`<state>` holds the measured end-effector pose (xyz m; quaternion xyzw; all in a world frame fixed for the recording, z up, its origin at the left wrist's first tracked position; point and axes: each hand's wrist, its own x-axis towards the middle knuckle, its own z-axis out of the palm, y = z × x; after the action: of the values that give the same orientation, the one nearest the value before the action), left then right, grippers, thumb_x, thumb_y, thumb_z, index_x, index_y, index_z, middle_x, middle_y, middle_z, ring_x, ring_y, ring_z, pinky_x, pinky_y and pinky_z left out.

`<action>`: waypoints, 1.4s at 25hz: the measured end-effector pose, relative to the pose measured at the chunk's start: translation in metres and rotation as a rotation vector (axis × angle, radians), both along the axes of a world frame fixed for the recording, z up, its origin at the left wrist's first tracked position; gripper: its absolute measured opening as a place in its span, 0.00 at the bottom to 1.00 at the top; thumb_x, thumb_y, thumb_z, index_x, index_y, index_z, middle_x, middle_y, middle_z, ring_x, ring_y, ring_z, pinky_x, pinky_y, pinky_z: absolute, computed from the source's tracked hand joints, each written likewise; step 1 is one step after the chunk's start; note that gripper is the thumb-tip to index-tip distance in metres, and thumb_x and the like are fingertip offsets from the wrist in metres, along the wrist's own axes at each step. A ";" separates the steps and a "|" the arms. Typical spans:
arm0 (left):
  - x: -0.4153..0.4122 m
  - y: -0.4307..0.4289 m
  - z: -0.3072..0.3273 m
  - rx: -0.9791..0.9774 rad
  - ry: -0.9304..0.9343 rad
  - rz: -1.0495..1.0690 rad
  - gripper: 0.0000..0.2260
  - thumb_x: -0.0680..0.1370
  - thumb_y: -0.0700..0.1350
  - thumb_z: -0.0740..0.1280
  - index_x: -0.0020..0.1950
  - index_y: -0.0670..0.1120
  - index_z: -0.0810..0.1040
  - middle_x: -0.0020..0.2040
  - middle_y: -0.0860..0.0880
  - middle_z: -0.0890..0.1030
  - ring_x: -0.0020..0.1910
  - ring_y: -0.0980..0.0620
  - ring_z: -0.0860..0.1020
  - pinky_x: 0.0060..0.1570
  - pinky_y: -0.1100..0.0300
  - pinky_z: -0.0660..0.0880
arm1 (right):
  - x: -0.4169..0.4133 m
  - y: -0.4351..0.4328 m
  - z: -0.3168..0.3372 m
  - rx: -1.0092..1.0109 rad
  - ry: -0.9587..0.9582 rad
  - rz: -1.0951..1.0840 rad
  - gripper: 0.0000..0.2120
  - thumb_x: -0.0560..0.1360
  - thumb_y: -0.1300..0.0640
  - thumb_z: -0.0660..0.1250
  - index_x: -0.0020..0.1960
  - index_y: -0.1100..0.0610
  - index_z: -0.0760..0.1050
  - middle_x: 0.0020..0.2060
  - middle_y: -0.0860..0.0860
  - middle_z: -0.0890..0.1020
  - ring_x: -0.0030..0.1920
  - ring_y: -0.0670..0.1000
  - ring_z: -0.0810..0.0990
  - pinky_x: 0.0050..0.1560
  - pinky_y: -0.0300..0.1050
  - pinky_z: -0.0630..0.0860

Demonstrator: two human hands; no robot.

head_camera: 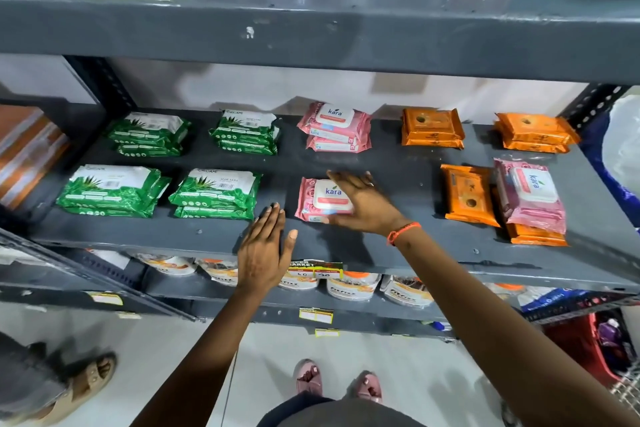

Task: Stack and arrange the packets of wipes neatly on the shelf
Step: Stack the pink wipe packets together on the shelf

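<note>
On the dark grey shelf [398, 177] lie packets of wipes in small stacks. My right hand [367, 204] rests on a single pink packet [315, 201] at the front centre, fingers wrapped over its right side. My left hand [265, 250] hovers open above the shelf's front edge, just left of that packet, holding nothing. Green stacks sit front left [110, 191], [216, 192] and back left [149, 133], [246, 132]. A pink stack [334, 126] lies behind. Orange stacks sit at the back right [431, 128], [535, 132]. A crooked pile with a pink packet [530, 194] on orange ones [469, 194] is at front right.
An upper shelf [311, 31] overhangs close above. White pouches [349, 286] fill the shelf below, behind price labels [313, 269]. Another person's sandalled foot [86, 378] is at the lower left. A red basket [595, 343] stands at the lower right. My feet [339, 383] are on the pale floor.
</note>
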<state>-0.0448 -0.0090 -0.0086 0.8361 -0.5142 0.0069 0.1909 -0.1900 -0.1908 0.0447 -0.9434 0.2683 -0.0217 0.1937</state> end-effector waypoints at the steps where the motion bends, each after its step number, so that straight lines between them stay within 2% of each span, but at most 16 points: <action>1: 0.000 0.000 0.000 -0.006 0.004 0.003 0.33 0.78 0.61 0.40 0.68 0.42 0.69 0.69 0.45 0.72 0.70 0.47 0.68 0.69 0.52 0.64 | -0.006 0.000 0.000 -0.071 -0.078 -0.097 0.36 0.73 0.42 0.64 0.75 0.54 0.56 0.75 0.53 0.63 0.74 0.55 0.61 0.77 0.55 0.53; 3: -0.001 -0.001 -0.001 -0.024 0.009 0.010 0.32 0.79 0.61 0.41 0.67 0.42 0.70 0.68 0.45 0.72 0.70 0.47 0.68 0.69 0.51 0.65 | -0.029 -0.012 0.003 -0.263 -0.182 -0.400 0.31 0.75 0.43 0.60 0.73 0.57 0.62 0.72 0.57 0.68 0.72 0.58 0.64 0.75 0.57 0.56; 5: -0.002 -0.001 -0.001 -0.036 0.015 0.012 0.32 0.79 0.61 0.42 0.67 0.41 0.71 0.68 0.44 0.73 0.69 0.47 0.69 0.68 0.51 0.66 | -0.065 -0.034 0.005 -0.356 -0.114 -0.705 0.31 0.76 0.45 0.59 0.74 0.59 0.59 0.74 0.61 0.63 0.75 0.61 0.58 0.75 0.61 0.51; 8: -0.004 -0.002 -0.001 -0.048 0.020 0.023 0.32 0.79 0.61 0.42 0.66 0.41 0.71 0.67 0.44 0.74 0.69 0.46 0.70 0.67 0.50 0.67 | -0.123 -0.067 0.008 -0.321 -0.048 -1.014 0.32 0.76 0.48 0.59 0.75 0.60 0.55 0.75 0.67 0.53 0.76 0.66 0.48 0.74 0.65 0.43; 11: -0.005 -0.003 -0.001 -0.059 0.024 0.037 0.32 0.79 0.61 0.42 0.66 0.41 0.72 0.67 0.44 0.74 0.69 0.46 0.69 0.68 0.50 0.67 | -0.156 -0.083 0.010 -0.250 0.005 -1.225 0.28 0.77 0.47 0.57 0.72 0.61 0.60 0.75 0.68 0.53 0.75 0.68 0.49 0.72 0.69 0.43; 13: -0.006 -0.003 -0.001 -0.070 0.022 0.042 0.32 0.79 0.61 0.42 0.65 0.41 0.72 0.66 0.43 0.74 0.68 0.46 0.70 0.67 0.50 0.67 | -0.164 -0.085 0.009 -0.167 0.069 -1.267 0.29 0.77 0.44 0.57 0.72 0.58 0.60 0.74 0.69 0.55 0.74 0.69 0.52 0.72 0.70 0.46; 18: -0.007 -0.003 -0.001 -0.080 0.025 0.051 0.33 0.78 0.62 0.41 0.65 0.40 0.73 0.66 0.43 0.75 0.68 0.45 0.70 0.67 0.50 0.67 | -0.164 -0.079 0.011 -0.199 0.088 -1.249 0.27 0.77 0.46 0.58 0.72 0.57 0.59 0.71 0.68 0.60 0.71 0.70 0.59 0.71 0.70 0.51; 22: -0.007 -0.004 -0.001 -0.097 0.017 0.054 0.33 0.79 0.62 0.41 0.64 0.40 0.73 0.65 0.43 0.75 0.67 0.45 0.71 0.67 0.50 0.67 | -0.144 -0.063 0.018 -0.297 0.014 -1.206 0.23 0.80 0.54 0.53 0.73 0.57 0.57 0.69 0.69 0.62 0.68 0.69 0.62 0.69 0.67 0.57; 28: -0.006 -0.003 -0.002 -0.111 0.001 0.053 0.31 0.79 0.60 0.43 0.64 0.41 0.74 0.65 0.44 0.76 0.67 0.46 0.72 0.67 0.52 0.66 | -0.066 -0.007 0.022 -0.393 0.011 -0.765 0.29 0.78 0.47 0.56 0.75 0.55 0.54 0.70 0.67 0.64 0.68 0.67 0.65 0.68 0.63 0.62; 31: -0.005 -0.002 -0.002 -0.110 0.001 0.059 0.31 0.79 0.60 0.43 0.64 0.41 0.74 0.65 0.44 0.76 0.67 0.47 0.72 0.66 0.52 0.67 | -0.033 0.012 0.022 -0.361 -0.023 -0.594 0.29 0.76 0.47 0.58 0.74 0.54 0.57 0.69 0.65 0.66 0.68 0.66 0.64 0.70 0.64 0.60; 35: -0.005 -0.001 0.000 -0.117 0.013 0.031 0.32 0.79 0.61 0.43 0.64 0.41 0.73 0.66 0.44 0.75 0.68 0.47 0.71 0.67 0.52 0.67 | -0.011 0.025 0.016 -0.290 -0.010 -0.365 0.32 0.76 0.45 0.59 0.76 0.52 0.52 0.69 0.61 0.66 0.69 0.63 0.64 0.74 0.64 0.55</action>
<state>-0.0497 -0.0102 -0.0085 0.8314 -0.4986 0.0343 0.2428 -0.2009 -0.1656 0.0603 -0.8970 0.4277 -0.0994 0.0503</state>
